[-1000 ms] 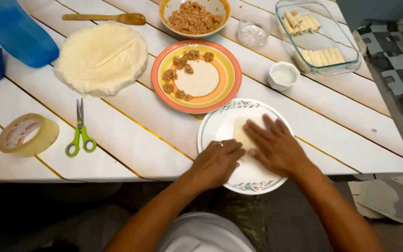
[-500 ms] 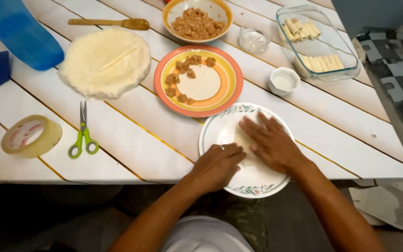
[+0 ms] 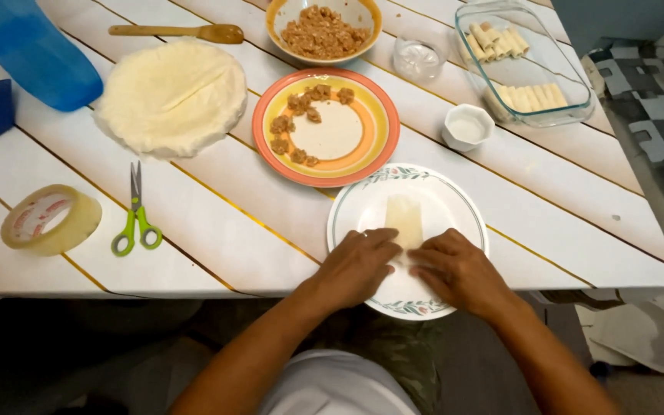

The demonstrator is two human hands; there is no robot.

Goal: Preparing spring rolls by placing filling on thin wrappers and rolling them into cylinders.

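A pale thin wrapper strip point(image 3: 404, 219) lies on a white plate point(image 3: 455, 200) with a floral rim near the table's front edge. My left hand point(image 3: 359, 265) and my right hand point(image 3: 459, 269) rest on the plate with their fingertips meeting at the near end of the wrapper, pressing or folding it. What lies under the fingers is hidden.
Behind the plate stand an orange-and-yellow plate point(image 3: 326, 127) with filling lumps, a bowl of minced filling point(image 3: 323, 31), a small white cup point(image 3: 466, 127), a glass point(image 3: 418, 58) and a glass dish point(image 3: 524, 65) of finished rolls. Left: wrapper stack point(image 3: 170, 96), wooden spoon point(image 3: 174, 32), green scissors point(image 3: 136, 219), tape roll point(image 3: 49, 219), blue container point(image 3: 28, 50).
Both hands have slid back toward me, from lying flat over the wrapper to its near end, so most of the wrapper now shows.
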